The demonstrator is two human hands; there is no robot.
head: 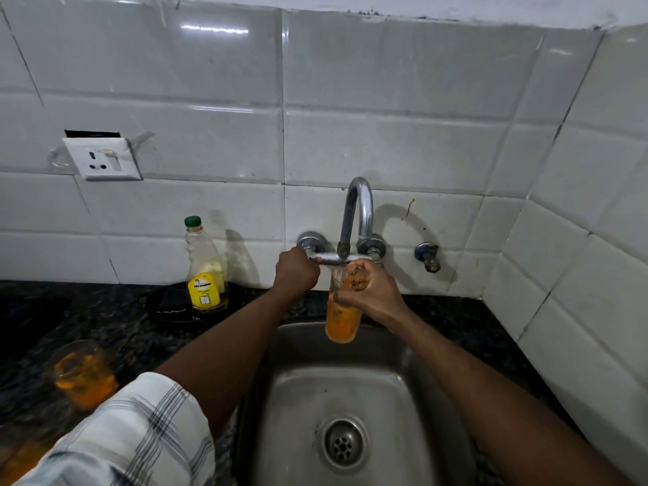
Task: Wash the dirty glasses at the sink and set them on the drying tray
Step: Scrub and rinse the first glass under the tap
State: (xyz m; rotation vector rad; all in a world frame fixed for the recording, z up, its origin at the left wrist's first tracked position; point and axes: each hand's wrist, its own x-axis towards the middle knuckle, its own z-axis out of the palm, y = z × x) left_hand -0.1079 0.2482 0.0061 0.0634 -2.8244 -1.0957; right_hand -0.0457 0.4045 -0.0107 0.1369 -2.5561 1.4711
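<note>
My right hand (371, 292) grips a tall glass (343, 322) smeared with orange residue, holding it upright over the back of the steel sink (298, 398), right under the curved tap spout (357, 212). My left hand (296, 273) is curled round the tap's left handle (310, 245) at the wall. No water stream shows. A second dirty glass (84, 375) with orange residue stands on the dark counter at the left, partly behind my checked sleeve. No drying tray shows in view.
A dish-soap bottle (205, 271) with a green cap stands on a black dish (168, 305) left of the tap. A wall socket (103, 159) sits above the counter. A small valve (427, 256) projects from the tiles right of the tap.
</note>
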